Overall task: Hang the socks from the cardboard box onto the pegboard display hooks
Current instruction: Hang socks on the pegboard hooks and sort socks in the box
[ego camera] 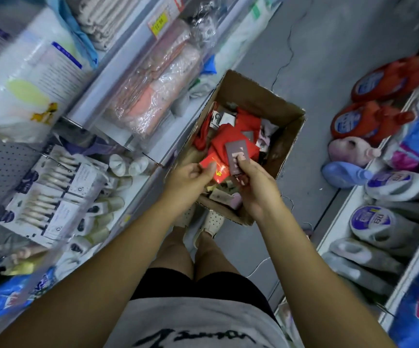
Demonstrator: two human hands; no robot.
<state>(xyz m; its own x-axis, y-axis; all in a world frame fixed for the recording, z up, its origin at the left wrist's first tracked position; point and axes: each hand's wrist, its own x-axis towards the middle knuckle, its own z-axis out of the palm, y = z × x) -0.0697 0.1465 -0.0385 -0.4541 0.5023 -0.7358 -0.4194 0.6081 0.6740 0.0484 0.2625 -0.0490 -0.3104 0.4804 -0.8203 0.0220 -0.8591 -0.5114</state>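
Observation:
An open cardboard box [289,136] stands on the floor in front of my feet, filled with several red sock packs [228,140] and other small packets. Over the box, my right hand [255,183] pinches a sock pack by its grey-brown card label [236,155]. Just to its left, my left hand [191,177] hovers with fingers curled, its fingertips at the edge of a shiny red packet [216,172]; whether it grips that packet is unclear. The grey pegboard [0,169] with hooks is at the left, carrying white and cream sock packs [52,189].
Shelves on the left hold wrapped towels [158,89] and large white packs [25,79]. The right shelf holds detergent bottles [389,229] and red jugs [361,121]. Bare grey floor [329,46] runs beyond the box. My shoes [203,219] touch the box's near edge.

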